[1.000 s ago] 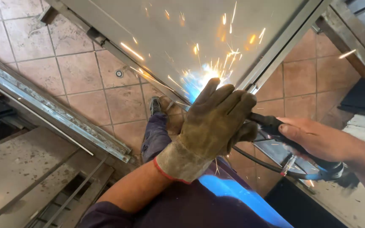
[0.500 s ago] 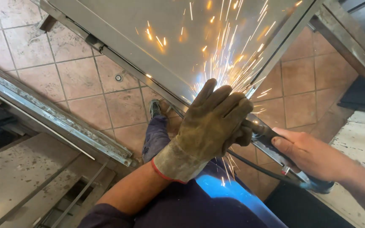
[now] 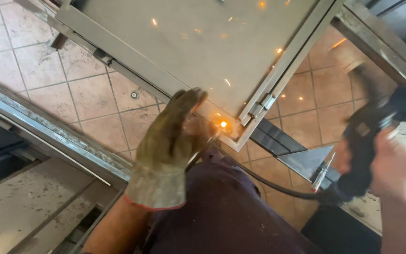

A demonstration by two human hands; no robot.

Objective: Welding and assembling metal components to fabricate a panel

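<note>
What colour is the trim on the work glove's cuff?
Red, edging the olive-tan glove on the left hand; head view shows it.

left hand [image 3: 170,141]: worn olive leather glove, grey cuff, red edge | right hand [image 3: 391,171]: bare | trousers [image 3: 222,207]: dark purple

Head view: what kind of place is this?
Probably a metalworking or site workspace: a steel-framed panel with sparks at its corner lies over a tiled floor, a gloved left hand beside it, a black power tool in the right hand.
</note>
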